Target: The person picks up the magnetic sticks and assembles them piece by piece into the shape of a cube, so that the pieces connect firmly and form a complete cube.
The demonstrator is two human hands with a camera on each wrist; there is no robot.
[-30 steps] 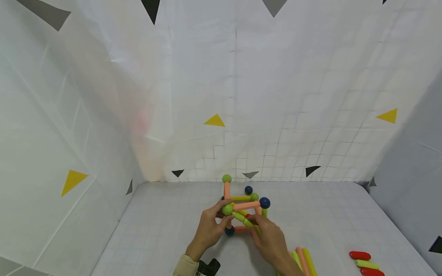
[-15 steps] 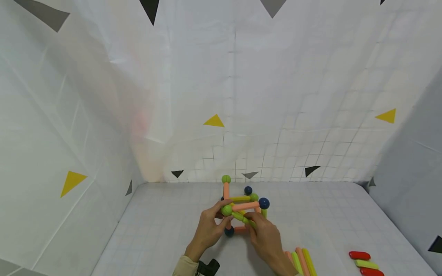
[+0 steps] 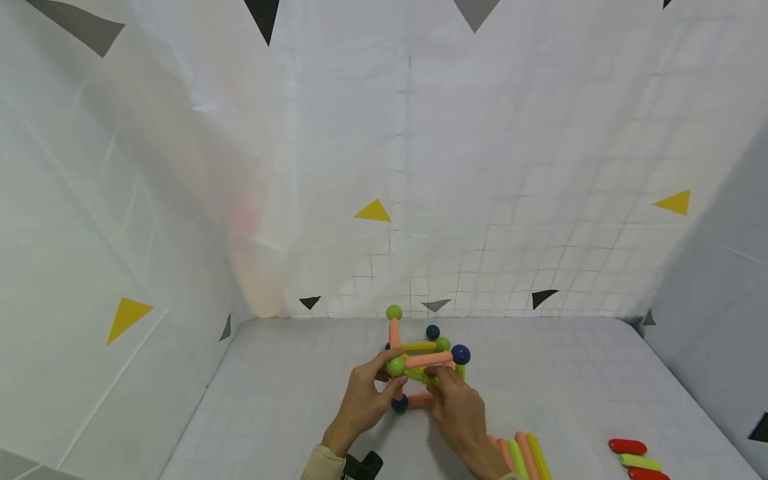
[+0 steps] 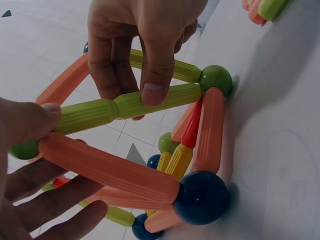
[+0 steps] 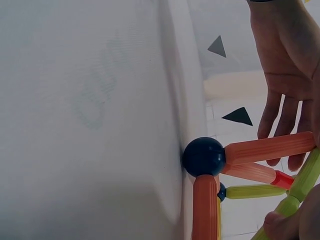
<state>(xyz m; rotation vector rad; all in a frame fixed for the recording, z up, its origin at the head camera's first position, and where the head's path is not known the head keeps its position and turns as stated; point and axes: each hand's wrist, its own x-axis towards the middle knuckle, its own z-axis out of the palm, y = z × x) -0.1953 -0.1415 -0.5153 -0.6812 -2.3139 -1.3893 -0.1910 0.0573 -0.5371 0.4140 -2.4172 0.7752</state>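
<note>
A frame of orange, green and yellow rods joined by green and dark blue balls [image 3: 427,359] stands on the white gridded table [image 3: 282,400]. My left hand [image 3: 366,395] holds its near-left corner, thumb on the end of a green rod [image 4: 95,114] beside a green ball [image 3: 395,366], fingers underneath. My right hand [image 3: 459,410] pinches the same slanted green rod at its middle; its thumb [image 4: 156,85] shows in the left wrist view. In the right wrist view a dark blue ball [image 5: 203,156] touches the table, with the left hand's fingers [image 5: 280,115] behind an orange rod.
Several loose orange, green and yellow rods [image 3: 523,457] lie at the front edge right of my right hand. Short red and green pieces [image 3: 635,459] lie further right. White sheet walls with triangle marks close in the table at the back and both sides.
My right hand has crept a little left and up along the green rod. The frame and my left hand have barely moved.
</note>
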